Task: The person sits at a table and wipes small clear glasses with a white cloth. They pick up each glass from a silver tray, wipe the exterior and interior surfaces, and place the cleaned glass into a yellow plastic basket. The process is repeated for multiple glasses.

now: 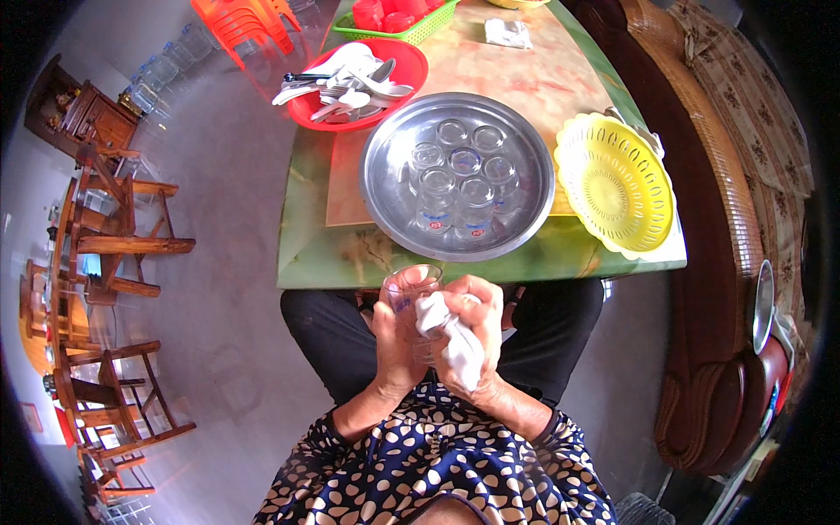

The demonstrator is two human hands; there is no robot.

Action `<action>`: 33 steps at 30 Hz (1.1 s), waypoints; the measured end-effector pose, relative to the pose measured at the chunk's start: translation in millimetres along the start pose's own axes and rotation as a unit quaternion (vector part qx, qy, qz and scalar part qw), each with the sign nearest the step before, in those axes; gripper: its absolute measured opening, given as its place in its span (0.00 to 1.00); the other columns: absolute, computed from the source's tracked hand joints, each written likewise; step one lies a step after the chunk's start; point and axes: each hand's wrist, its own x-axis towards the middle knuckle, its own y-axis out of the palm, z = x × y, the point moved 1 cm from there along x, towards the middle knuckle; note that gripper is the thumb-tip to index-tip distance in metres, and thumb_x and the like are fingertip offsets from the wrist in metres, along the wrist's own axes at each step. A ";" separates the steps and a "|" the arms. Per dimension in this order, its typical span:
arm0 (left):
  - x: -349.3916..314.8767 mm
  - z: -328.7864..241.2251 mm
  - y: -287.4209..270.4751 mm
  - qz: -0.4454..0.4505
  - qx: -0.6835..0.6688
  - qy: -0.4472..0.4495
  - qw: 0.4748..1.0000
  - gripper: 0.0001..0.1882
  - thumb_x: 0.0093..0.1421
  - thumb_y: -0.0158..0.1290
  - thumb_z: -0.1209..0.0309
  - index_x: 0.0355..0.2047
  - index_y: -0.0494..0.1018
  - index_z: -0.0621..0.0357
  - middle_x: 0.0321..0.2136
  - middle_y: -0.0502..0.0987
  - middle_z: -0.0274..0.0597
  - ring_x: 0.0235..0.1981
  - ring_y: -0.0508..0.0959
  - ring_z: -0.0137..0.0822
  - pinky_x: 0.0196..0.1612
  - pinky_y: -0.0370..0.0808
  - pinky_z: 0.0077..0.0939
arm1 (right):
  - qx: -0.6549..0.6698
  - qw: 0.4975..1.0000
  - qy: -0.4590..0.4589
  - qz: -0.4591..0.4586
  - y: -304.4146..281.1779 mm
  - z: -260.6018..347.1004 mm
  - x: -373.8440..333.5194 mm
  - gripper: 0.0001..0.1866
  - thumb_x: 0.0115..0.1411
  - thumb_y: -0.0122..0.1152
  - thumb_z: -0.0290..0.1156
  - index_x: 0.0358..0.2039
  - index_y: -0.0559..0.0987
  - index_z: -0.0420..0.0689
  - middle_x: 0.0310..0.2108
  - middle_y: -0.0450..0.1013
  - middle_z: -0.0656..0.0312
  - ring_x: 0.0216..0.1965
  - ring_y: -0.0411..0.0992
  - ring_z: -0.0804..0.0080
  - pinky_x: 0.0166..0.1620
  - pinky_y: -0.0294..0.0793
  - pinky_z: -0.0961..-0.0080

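Note:
Just off the table's near edge, over my lap, my left hand is wrapped round a clear drinking glass, its rim facing up. My right hand grips a bunched white cloth and presses it against the right side of that glass. Part of the glass is hidden behind the fingers and cloth. Beyond my hands, a round steel tray holds several clear glasses, standing close together upside down.
A red basin of white spoons and ladles stands far left of the tray, with a green basket of red cups behind. To the right lies a yellow perforated basket. A folded white cloth rests farther back on the table.

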 end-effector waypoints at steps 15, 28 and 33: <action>2.8 -8.1 11.3 0.027 0.080 0.041 0.996 0.42 0.58 0.41 0.38 0.61 0.54 0.58 0.53 0.65 0.45 0.55 0.66 0.38 0.58 0.62 0.37 | 0.046 0.980 0.167 0.102 -2.6 1.9 19.0 0.09 0.59 0.50 0.25 0.40 0.74 0.38 0.39 0.70 0.53 0.40 0.68 0.59 0.42 0.70 0.69; 3.2 -8.6 -2.3 0.090 0.004 -0.025 0.996 0.46 0.53 0.44 0.35 0.56 0.59 0.64 0.53 0.65 0.46 0.55 0.65 0.40 0.58 0.61 0.36 | 0.209 0.917 0.305 0.146 -7.0 -19.6 1.4 0.20 0.61 0.50 0.37 0.48 0.71 0.37 0.39 0.69 0.55 0.43 0.67 0.67 0.48 0.65 0.74; 4.0 -14.7 3.8 0.032 0.060 0.022 0.997 0.43 0.56 0.39 0.37 0.56 0.59 0.64 0.51 0.65 0.49 0.54 0.66 0.42 0.58 0.61 0.38 | 0.290 0.863 0.396 0.123 5.6 -14.7 7.5 0.21 0.64 0.49 0.43 0.45 0.72 0.37 0.38 0.69 0.56 0.41 0.66 0.74 0.45 0.66 0.77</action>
